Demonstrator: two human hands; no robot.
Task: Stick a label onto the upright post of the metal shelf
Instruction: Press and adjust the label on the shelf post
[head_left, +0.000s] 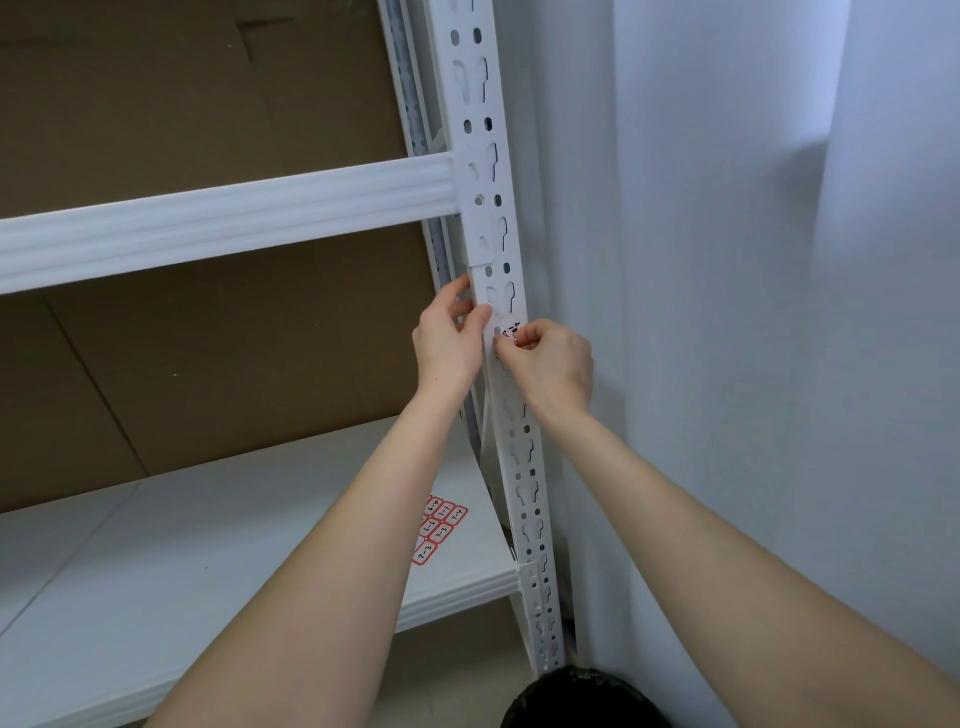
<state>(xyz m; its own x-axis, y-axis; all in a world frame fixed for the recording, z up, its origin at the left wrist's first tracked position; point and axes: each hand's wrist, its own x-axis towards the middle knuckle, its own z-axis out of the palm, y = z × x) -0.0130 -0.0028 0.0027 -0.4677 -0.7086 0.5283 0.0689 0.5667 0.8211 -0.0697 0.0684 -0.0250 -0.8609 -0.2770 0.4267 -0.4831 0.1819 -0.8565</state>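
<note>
Both forearms reach up from the bottom edge and meet at the upright post (485, 171), a white metal strip punched with keyhole slots and oval holes. The left hand (449, 343) grips the post's left edge, thumb flat on its face and fingers curled behind it. The right hand (550, 364) pinches the label (511, 328) against the post's face, just below the joint with the crossbeam (234, 218).

Right of the post, a pale wall (727, 312) stands close, leaving a narrow gap. Left of it lies the open shelf board (208, 571), with a sheet of labels (440, 530) near the post.

The label is mostly hidden by the right fingertips: a red border and black handwriting show, but I cannot read it. A black bag (576, 696) at the post's foot is cut off.
</note>
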